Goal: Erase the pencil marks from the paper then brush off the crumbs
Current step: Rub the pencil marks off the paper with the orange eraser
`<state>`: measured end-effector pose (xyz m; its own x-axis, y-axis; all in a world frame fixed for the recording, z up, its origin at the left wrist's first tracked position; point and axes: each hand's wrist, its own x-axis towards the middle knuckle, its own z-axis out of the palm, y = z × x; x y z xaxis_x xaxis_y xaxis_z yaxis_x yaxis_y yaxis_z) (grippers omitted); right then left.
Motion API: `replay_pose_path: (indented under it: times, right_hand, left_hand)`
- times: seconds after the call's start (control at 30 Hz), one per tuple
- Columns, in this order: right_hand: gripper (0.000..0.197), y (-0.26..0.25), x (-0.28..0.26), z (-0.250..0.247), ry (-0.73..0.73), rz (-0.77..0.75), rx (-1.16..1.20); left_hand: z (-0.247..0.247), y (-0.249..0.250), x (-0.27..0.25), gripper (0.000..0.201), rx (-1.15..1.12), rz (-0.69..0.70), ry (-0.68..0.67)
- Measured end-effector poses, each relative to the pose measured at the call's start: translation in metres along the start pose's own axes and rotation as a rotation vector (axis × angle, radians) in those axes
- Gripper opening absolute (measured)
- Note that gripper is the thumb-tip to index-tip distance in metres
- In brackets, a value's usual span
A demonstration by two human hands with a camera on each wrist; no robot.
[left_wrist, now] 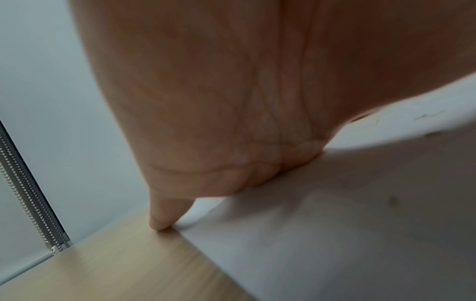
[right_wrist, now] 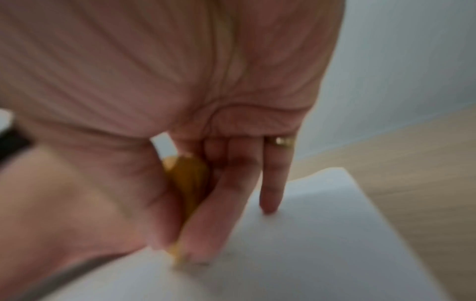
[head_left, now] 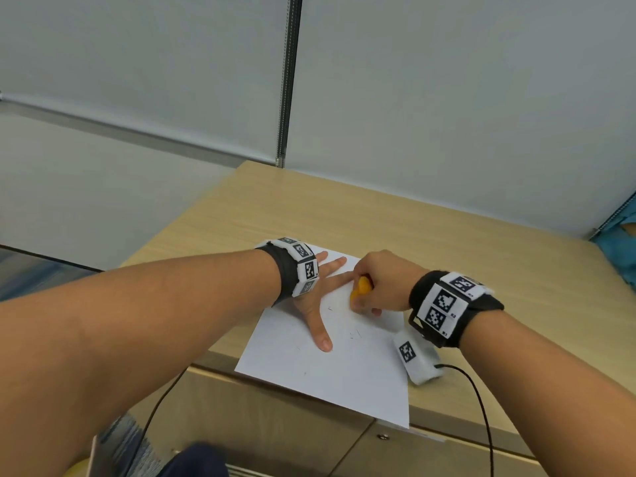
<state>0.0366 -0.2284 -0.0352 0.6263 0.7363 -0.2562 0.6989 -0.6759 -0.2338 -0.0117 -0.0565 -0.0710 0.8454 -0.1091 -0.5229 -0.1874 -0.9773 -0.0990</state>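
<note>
A white sheet of paper [head_left: 347,370] lies on the wooden desk, its near corner past the desk's front edge. My left hand [head_left: 318,297] lies flat on the sheet's upper left part with fingers spread straight, pressing it down. My right hand [head_left: 378,284] grips an orange eraser [head_left: 360,289] between thumb and fingers, its lower end on the paper [right_wrist: 322,244]. The eraser [right_wrist: 188,179] shows blurred in the right wrist view. Small dark crumbs and faint marks [head_left: 354,333] lie scattered on the sheet below the eraser. The left palm [left_wrist: 231,101] fills the left wrist view above the paper [left_wrist: 335,234].
The light wooden desk [head_left: 447,242] stands in a corner of grey partition walls [head_left: 447,98]. A white tagged block [head_left: 414,359] with a black cable lies at the paper's right edge. Drawer fronts [head_left: 275,425] sit below the desk's front edge.
</note>
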Motion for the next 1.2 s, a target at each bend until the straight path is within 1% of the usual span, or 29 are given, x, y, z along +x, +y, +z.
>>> replay_pose_path:
  times: [0.03,0.07,0.1,0.17,0.2,0.23,0.3,0.33,0.37,0.43,0.47,0.5,0.57,0.6,0.63,0.7,0.73,0.77,0.83,0.87,0.9,0.93,0.97,1.0,1.03,1.07,1.13,1.17,1.2]
  right_hand:
    - [0.014,0.001,0.0,0.002,0.051,0.019,-0.002]
    - [0.014,-0.001,-0.002,0.004,0.053,0.014,-0.003]
    - [0.016,-0.004,-0.004,0.006,0.013,-0.015,-0.012]
    - [0.022,-0.012,-0.011,0.006,-0.13,-0.059,-0.015]
    - [0.023,-0.013,-0.011,0.004,-0.137,-0.056,-0.023]
    - [0.024,-0.011,-0.008,0.004,-0.098,-0.037,-0.034]
    - [0.022,-0.007,-0.002,0.006,0.051,0.003,-0.044]
    - [0.022,-0.007,-0.001,0.008,0.086,0.004,-0.033]
    - [0.021,-0.009,-0.002,0.01,0.069,-0.021,-0.022]
    - [0.023,-0.012,-0.005,0.011,-0.086,-0.083,0.004]
    - [0.023,-0.013,-0.004,0.007,-0.117,-0.08,0.013]
    - [0.023,-0.012,-0.001,0.004,-0.086,-0.058,0.004]
    - [0.02,-0.009,0.006,0.001,0.058,-0.01,-0.054]
    - [0.02,-0.011,0.007,0.002,0.078,-0.007,-0.069]
    - [0.02,-0.014,0.006,0.003,0.034,-0.031,-0.065]
    - [0.026,-0.019,0.001,0.004,-0.158,-0.096,0.004]
    - [0.027,-0.018,0.001,0.001,-0.199,-0.087,0.026]
    - [0.026,-0.014,0.004,-0.002,-0.159,-0.059,0.013]
    - [0.021,-0.007,0.011,-0.005,0.045,0.001,-0.058]
    - [0.021,-0.008,0.012,-0.003,0.101,0.009,-0.073]
    - [0.021,-0.009,0.011,0.0,0.069,-0.008,-0.052]
    - [0.022,-0.012,0.009,0.003,-0.027,-0.049,-0.015]
    - [0.024,-0.014,0.005,0.005,-0.16,-0.085,0.04]
    - [0.025,-0.015,0.003,0.004,-0.241,-0.092,0.092]
    - [0.026,-0.013,0.004,0.002,-0.223,-0.082,0.111]
    - [0.026,-0.009,0.007,-0.002,-0.142,-0.053,0.104]
    - [0.025,-0.008,0.012,-0.002,0.068,-0.018,-0.004]
    - [0.024,-0.011,0.011,0.001,0.086,-0.033,-0.04]
    - [0.023,-0.015,0.009,0.005,0.036,-0.073,-0.055]
  left_hand:
    - [0.001,0.0,0.0,0.145,-0.005,0.005,0.001]
    - [0.001,0.0,0.0,0.144,-0.005,0.005,0.002]
    - [0.001,-0.001,0.0,0.144,0.0,0.001,0.005]
    - [0.001,-0.001,-0.001,0.144,0.014,-0.009,-0.001]
    - [0.0,-0.001,-0.002,0.144,0.01,-0.01,-0.004]
    - [0.0,0.0,-0.002,0.144,0.005,-0.009,-0.003]
    - [0.0,0.0,-0.001,0.145,0.01,0.0,0.004]
    - [0.0,0.0,-0.001,0.145,0.012,0.002,0.005]
    - [0.0,0.0,-0.002,0.144,0.012,-0.002,0.005]
    - [-0.001,0.001,-0.005,0.142,0.009,-0.006,0.006]
    - [-0.002,0.001,-0.006,0.14,0.006,-0.001,0.003]
    - [-0.003,0.002,-0.007,0.14,0.003,0.005,0.0]
    - [-0.005,0.002,-0.006,0.141,0.007,0.011,-0.005]
    - [-0.004,0.002,-0.004,0.14,0.005,0.01,-0.01]
    - [-0.003,0.002,-0.003,0.14,0.003,0.002,-0.014]
    - [-0.002,0.001,-0.003,0.139,0.015,-0.018,-0.025]
    - [-0.002,0.001,-0.003,0.139,0.018,-0.019,-0.028]
    - [-0.002,0.002,-0.003,0.139,0.013,-0.013,-0.026]
    - [-0.003,0.003,-0.003,0.142,0.008,-0.001,-0.017]
    - [-0.002,0.002,-0.002,0.144,0.013,0.002,-0.019]
    - [-0.002,0.001,0.0,0.145,0.017,0.001,-0.028]
    - [0.0,0.001,0.002,0.144,0.021,-0.006,-0.034]
    - [0.0,0.0,0.003,0.144,0.025,-0.015,-0.035]
    - [0.0,-0.001,0.002,0.143,0.022,-0.02,-0.036]
    - [0.0,0.0,0.001,0.141,0.017,-0.018,-0.036]
    - [-0.001,0.002,-0.001,0.141,0.012,-0.011,-0.027]
    - [-0.002,0.003,-0.002,0.142,0.009,0.002,-0.015]
    - [-0.001,0.003,0.0,0.143,0.008,0.004,-0.021]
    - [0.0,0.001,0.003,0.145,0.01,0.001,-0.027]
